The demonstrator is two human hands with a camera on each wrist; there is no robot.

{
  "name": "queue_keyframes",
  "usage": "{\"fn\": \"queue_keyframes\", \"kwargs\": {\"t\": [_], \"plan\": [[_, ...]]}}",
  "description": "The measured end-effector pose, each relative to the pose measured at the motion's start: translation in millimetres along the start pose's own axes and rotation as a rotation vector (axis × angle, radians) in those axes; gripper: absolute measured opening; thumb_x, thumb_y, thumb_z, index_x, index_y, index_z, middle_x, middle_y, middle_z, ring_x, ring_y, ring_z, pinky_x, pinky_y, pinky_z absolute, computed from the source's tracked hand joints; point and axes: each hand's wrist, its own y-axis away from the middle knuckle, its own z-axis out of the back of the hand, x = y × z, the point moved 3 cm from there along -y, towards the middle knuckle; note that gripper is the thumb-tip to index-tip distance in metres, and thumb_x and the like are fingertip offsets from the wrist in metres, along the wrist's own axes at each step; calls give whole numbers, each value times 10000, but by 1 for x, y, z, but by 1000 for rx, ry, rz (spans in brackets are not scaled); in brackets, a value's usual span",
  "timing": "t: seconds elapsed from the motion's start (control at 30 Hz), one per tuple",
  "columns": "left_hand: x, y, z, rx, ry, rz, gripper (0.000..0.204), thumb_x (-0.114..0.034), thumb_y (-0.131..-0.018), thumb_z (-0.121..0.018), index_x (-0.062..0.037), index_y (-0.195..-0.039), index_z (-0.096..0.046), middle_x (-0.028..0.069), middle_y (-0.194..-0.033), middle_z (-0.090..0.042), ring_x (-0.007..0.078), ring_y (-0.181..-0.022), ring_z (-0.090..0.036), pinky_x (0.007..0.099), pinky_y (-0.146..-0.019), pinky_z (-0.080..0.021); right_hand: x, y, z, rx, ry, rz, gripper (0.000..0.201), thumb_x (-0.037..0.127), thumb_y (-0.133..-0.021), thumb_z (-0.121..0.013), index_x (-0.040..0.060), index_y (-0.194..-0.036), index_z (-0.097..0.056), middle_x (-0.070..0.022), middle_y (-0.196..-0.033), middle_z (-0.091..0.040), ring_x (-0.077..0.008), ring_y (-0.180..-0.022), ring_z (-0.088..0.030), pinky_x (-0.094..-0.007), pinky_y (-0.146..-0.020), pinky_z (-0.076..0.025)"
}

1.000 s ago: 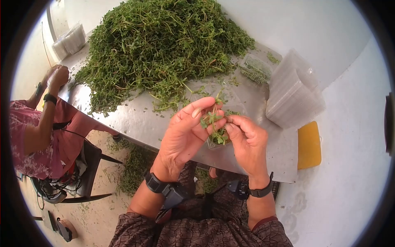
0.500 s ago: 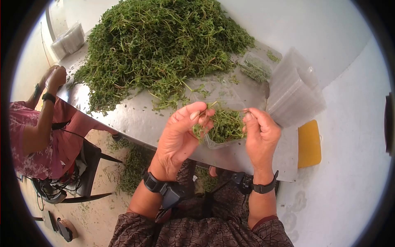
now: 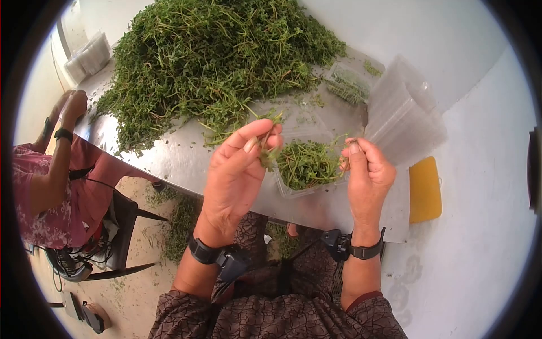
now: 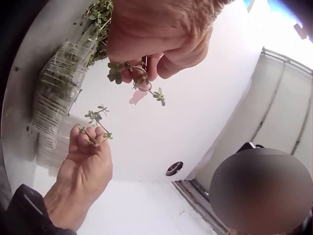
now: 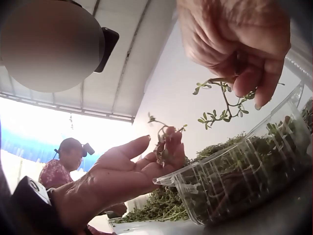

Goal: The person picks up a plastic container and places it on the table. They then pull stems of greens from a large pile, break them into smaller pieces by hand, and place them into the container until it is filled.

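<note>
Raised left of a clear plastic box of green sprigs, my left hand holds a small leafy sprig between thumb and fingers. At the box's right side, my right hand pinches another thin sprig between thumb and forefinger. The two hands are apart. In the right wrist view, the right hand's sprig hangs branching above the box, with small leaves along its stem. The left wrist view also shows a sprig in each hand. A big heap of greens lies behind on the metal table.
Stacked clear boxes stand at the right, beside a filled box. A yellow board is at the table's right edge. At the left sits another person on a black chair; more stacked boxes stand behind.
My hands were close together over the box; they have moved apart, the right one to the right with a sprig. The box of greens, earlier mostly covered, now shows between them.
</note>
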Motion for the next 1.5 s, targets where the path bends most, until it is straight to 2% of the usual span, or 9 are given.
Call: {"fn": "queue_keyframes", "kwargs": {"t": [0.17, 0.27, 0.43, 0.5, 0.73, 0.87, 1.07, 1.37, 1.5], "plan": [[10, 3, -9, -13, -413, 40, 368, -118, -939, -499, 59, -1260, -534, 207, -1345, -502, 260, -1272, -475, 368, -1093, -314, -5, 1, 4, 3, -5, -22, 168, 77, -925, -569, -52, -986, -658, -65, -783, -645, -85, -633, -565, -225, -587, -474], [5, 11, -16, -33, -803, 106, 341, -135, -947, -490, 65, -1207, -581, 197, -1359, -496, 255, -1283, -456, 364, -1103, -287, -9, 1, 6, 22, 11, -3, 165, 74, -925, -568, -54, -983, -655, -63, -782, -645, -85, -637, -565, -226, -590, -471], [-9, 11, -23, 38, -915, 36, 303, -128, -960, -475, 61, -1144, -623, 197, -1355, -502, 263, -1252, -484, 377, -1084, -321, -7, 3, 7, 23, 21, -26, 161, 70, -925, -570, -54, -986, -652, -61, -778, -644, -86, -636, -561, -227, -588, -465], [-3, 8, -16, 108, -779, 219, 302, -145, -961, -480, 58, -1122, -634, 199, -1335, -517, 254, -1227, -507, 377, -1062, -367, -9, 4, 6, 25, 15, -25, 160, 70, -925, -570, -53, -986, -653, -59, -775, -644, -85, -633, -561, -226, -588, -464], [-6, 9, -21, 36, -674, 88, 311, -151, -965, -474, 54, -1155, -610, 186, -1292, -550, 247, -1177, -548, 367, -1033, -405, -12, 6, 9, 18, -22, -28, 124, 48, -907, -590, -47, -955, -652, -72, -787, -640, -76, -615, -569, -222, -543, -450], [-8, 10, -35, 105, -930, -85, 319, -164, -936, -523, 36, -1171, -606, 156, -1237, -592, 237, -1125, -578, 355, -976, -434, 2, 7, 4, 47, 30, -3, 100, 21, -884, -604, -37, -949, -653, -85, -789, -649, -99, -619, -583, -231, -555, -455], [6, 12, -47, 213, -1171, -219, 330, -92, -825, -648, 15, -1135, -612, 189, -1025, -666, 288, -933, -654, 348, -845, -486, 28, 13, -12, 154, 289, 378, 135, -28, -821, -624, -9, -951, -652, -142, -839, -653, -246, -646, -636, -304, -570, -496], [11, 12, -42, 157, -1399, -291, 130, -27, -782, -648, -19, -911, -637, 105, -791, -661, 305, -740, -621, 381, -722, -465, 29, 21, -18, 278, 326, 386, 180, -60, -772, -616, -29, -949, -628, -154, -833, -636, -308, -657, -633, -339, -560, -504], [8, 11, -41, 192, -1402, -252, 55, 3, -788, -634, -17, -837, -653, 81, -754, -648, 237, -697, -601, 330, -725, -458, 30, 21, -18, 284, 341, 376, 171, -76, -742, -606, -20, -903, -621, -154, -793, -625, -309, -632, -617, -343, -544, -486]]}}
